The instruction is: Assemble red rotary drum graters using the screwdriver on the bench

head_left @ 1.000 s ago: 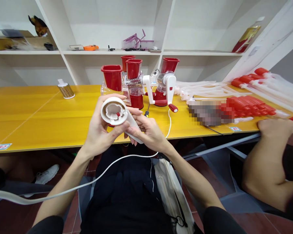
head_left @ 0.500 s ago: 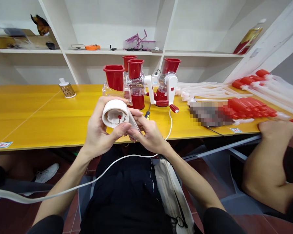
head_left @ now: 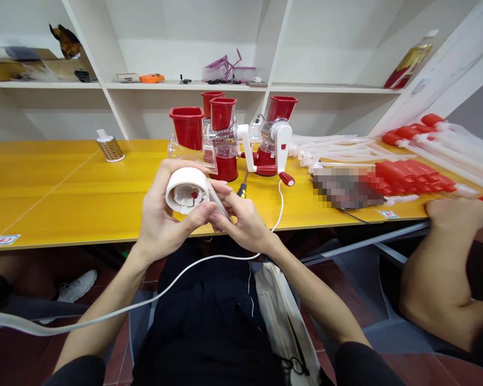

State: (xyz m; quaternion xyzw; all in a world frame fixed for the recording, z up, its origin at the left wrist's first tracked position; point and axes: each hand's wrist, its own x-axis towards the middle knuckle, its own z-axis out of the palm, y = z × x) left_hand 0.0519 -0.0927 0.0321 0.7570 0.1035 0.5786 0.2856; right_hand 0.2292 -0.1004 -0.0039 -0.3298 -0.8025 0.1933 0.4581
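Note:
Both hands hold a white crank handle (head_left: 186, 178) of a rotary grater above the table's front edge. My left hand (head_left: 159, 220) wraps round its round hub, whose open, hollow end faces me and shows a small red piece inside. My right hand (head_left: 247, 220) pinches the flat crank arm, whose lower end is hidden by the fingers. Just behind my hands stands a rotary grater (head_left: 187, 128) with a red hopper and clear body. A yellow-and-black screwdriver handle (head_left: 242, 190) lies right of my fingers.
More red-and-white graters (head_left: 279, 134) stand behind. A metal grating drum (head_left: 110, 147) is at the left. White tubes (head_left: 338, 147) and red ribbed parts (head_left: 410, 177) lie at the right, near another person's arm (head_left: 437, 268). A white cable (head_left: 185, 272) crosses over my lap.
The crank handle has shifted slightly left and down in my hands, its hub turned a little. Both hands keep their grip.

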